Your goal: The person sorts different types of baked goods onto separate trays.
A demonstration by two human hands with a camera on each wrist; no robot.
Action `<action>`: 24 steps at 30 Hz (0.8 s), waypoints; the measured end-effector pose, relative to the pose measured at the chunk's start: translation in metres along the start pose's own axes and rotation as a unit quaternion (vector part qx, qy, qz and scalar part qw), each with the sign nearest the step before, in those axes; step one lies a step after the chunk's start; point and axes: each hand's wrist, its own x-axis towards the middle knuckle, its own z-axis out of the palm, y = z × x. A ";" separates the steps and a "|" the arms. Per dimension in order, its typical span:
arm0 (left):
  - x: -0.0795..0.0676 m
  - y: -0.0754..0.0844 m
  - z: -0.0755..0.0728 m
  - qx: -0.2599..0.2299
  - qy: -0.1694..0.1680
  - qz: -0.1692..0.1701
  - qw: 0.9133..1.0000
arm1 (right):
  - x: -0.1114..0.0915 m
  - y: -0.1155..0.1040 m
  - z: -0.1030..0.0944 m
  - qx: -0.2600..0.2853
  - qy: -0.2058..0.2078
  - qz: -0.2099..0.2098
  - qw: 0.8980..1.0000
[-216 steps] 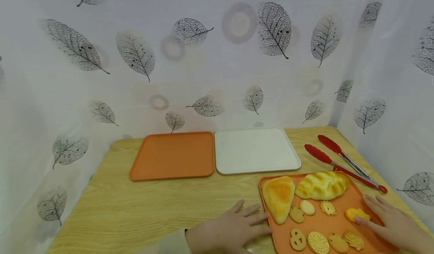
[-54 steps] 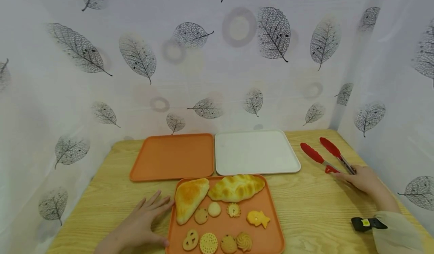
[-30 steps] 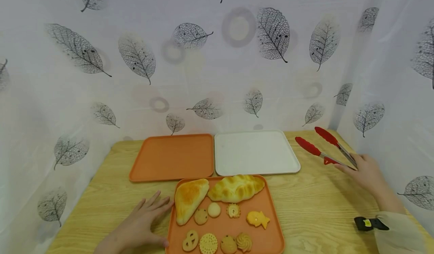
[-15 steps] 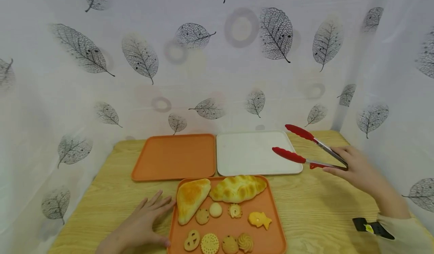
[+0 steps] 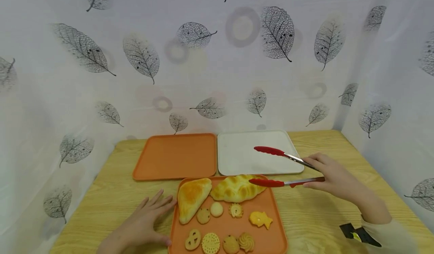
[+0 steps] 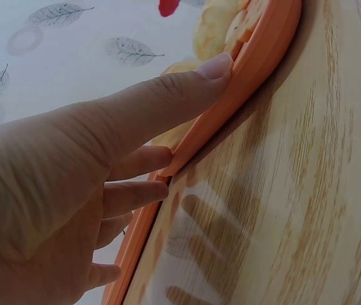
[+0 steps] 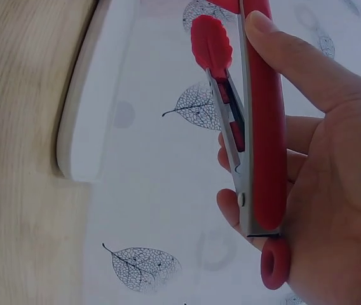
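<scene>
At four o'clock we see the right grip (image 5: 333, 175) clasping the tongs (image 5: 295, 158) at the rear — presumably for leverage — while the left grip (image 5: 141, 221), unclenched, touches the six-o'clock tray (image 5: 264, 204), seemingly to steady it.

Soft, muted light across my feeds

My head view is even and slightly dim, the right sleeve (image 5: 390, 233) soft-edged. In my left-wrist view, the left hand (image 6: 60, 184) darkens the table (image 6: 301, 190) with finger-shaped shadows beside a pale sheen. My right-wrist view looks dim and bluish.
</scene>
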 end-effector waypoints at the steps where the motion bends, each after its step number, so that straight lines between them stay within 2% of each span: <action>1: 0.000 0.000 0.000 -0.001 0.001 0.000 1.000 | 0.001 -0.001 0.002 0.000 -0.004 -0.006 1.000; 7: 0.000 -0.002 0.001 0.001 0.006 0.009 1.000 | 0.003 -0.007 0.014 0.005 -0.033 -0.028 0.999; 12: 0.000 -0.001 0.001 0.007 0.009 0.015 1.000 | 0.004 -0.009 0.020 -0.011 -0.038 -0.043 0.998; 19: 0.000 0.000 0.001 0.006 0.009 0.011 1.000 | 0.004 -0.015 0.021 -0.043 -0.058 -0.028 0.997; 24: 0.000 0.000 0.000 0.004 0.008 0.009 1.000 | 0.004 -0.017 0.022 -0.045 -0.057 -0.029 0.997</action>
